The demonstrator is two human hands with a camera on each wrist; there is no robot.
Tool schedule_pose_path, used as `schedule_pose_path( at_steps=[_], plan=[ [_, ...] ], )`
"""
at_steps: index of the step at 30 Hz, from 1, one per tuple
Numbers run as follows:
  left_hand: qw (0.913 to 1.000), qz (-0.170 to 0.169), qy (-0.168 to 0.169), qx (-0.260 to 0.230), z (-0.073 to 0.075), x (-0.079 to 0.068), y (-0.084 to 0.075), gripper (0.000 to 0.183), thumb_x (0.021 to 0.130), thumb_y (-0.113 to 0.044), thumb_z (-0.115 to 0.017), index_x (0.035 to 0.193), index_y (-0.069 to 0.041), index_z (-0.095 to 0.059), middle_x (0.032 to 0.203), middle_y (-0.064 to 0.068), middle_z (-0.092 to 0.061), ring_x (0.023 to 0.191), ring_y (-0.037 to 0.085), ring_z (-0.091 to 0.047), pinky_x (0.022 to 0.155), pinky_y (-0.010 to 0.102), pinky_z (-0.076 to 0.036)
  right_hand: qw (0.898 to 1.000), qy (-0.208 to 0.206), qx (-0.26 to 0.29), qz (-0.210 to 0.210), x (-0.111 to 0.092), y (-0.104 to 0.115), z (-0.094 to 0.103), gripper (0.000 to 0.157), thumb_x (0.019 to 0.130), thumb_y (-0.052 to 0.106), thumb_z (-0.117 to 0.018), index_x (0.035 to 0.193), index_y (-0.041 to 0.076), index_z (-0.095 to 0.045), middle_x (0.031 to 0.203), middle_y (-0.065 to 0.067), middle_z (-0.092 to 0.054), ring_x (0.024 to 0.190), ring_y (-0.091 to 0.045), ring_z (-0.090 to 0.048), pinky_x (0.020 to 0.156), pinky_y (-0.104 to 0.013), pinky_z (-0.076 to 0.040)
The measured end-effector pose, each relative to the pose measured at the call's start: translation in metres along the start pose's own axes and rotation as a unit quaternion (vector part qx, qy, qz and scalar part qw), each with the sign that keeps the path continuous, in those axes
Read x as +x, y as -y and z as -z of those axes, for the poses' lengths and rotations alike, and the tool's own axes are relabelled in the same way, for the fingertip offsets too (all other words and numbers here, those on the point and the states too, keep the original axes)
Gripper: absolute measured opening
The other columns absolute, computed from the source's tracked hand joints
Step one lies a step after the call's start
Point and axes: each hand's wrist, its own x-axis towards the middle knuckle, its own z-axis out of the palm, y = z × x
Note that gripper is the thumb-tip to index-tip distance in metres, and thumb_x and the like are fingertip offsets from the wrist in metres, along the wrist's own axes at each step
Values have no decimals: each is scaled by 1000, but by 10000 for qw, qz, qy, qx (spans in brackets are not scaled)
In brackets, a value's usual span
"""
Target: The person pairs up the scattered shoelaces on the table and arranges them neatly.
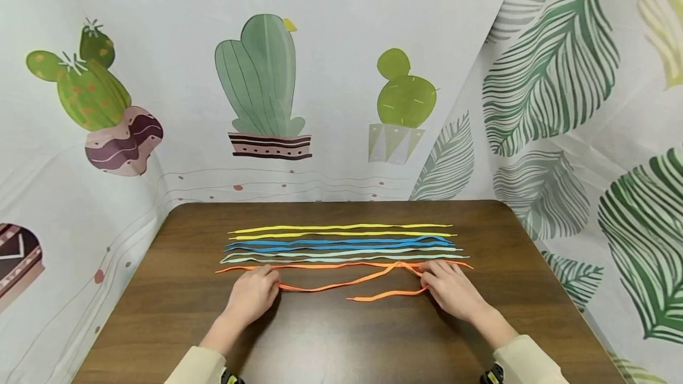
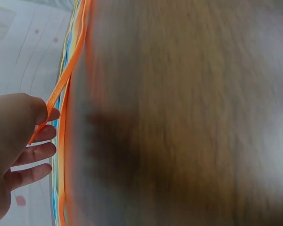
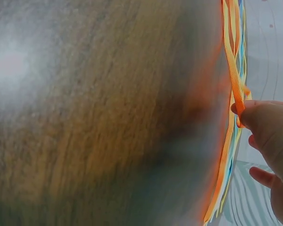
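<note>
An orange shoelace [image 1: 325, 287] hangs between both hands in front of the rows. My left hand [image 1: 258, 290] pinches one end of it between thumb and forefinger, the other fingers loosely bent in the left wrist view. Further along, my right hand [image 1: 451, 288] pinches the same lace with thumb and fingertip; a loose tail with its tip [image 1: 350, 298] trails back toward the middle. Right behind the hands another orange shoelace [image 1: 320, 265] lies straight across the table, and the held lace overlaps it near the right hand.
Beyond the orange lace lie pale green shoelaces [image 1: 341, 253], blue shoelaces [image 1: 331, 243] and yellow shoelaces [image 1: 341, 227], side by side in roughly parallel rows. They rest on a dark brown wooden table [image 1: 320, 342]. A printed cloth [image 1: 341, 76] with cacti and leaves hangs behind it.
</note>
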Motion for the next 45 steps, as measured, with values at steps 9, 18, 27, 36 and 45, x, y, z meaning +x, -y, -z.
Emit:
schedule_pose_path(
  at_steps=[9,18,27,36,45],
  plan=[
    [9989,474,-6,31,12,-19,22,9,71,-8,-62,71,-17,-61,71,-4,-55,67,20,-58,58,34,-47,9999,40,-162,-28,-9,-7,-2,13,77,9,-69,81,19,-61,100,-2,-57,92,-22,-53,72,-43,-43],
    [9982,584,-126,-71,18,-26,30,10,71,-7,-61,70,-16,-60,71,-4,-55,66,20,-58,57,34,-46,9996,44,-250,-136,-10,-5,-7,21,74,18,-74,78,20,-53,82,7,-47,74,-14,-47,62,-34,-39],
    [9977,640,-162,-126,20,-27,32,10,72,-7,-62,72,-16,-61,73,-3,-57,67,20,-58,57,35,-47,9938,236,-229,-1058,-3,1,-9,25,76,29,-73,92,17,-58,85,3,-56,77,-18,-54,62,-34,-41],
    [9985,478,-227,-105,22,-29,36,11,70,-6,-66,75,-16,-63,74,-3,-58,68,22,-59,57,36,-47,9899,408,-213,-1341,4,9,-6,24,73,15,-73,72,17,-49,72,4,-44,67,-18,-47,55,-29,-32],
    [9984,522,-193,-40,23,-31,44,15,67,-8,-72,76,-16,-64,74,-3,-59,66,21,-61,58,36,-48,9967,-179,-338,-714,7,4,-2,24,71,6,-72,72,16,-50,67,7,-46,62,-15,-45,55,-29,-35]
  ],
)
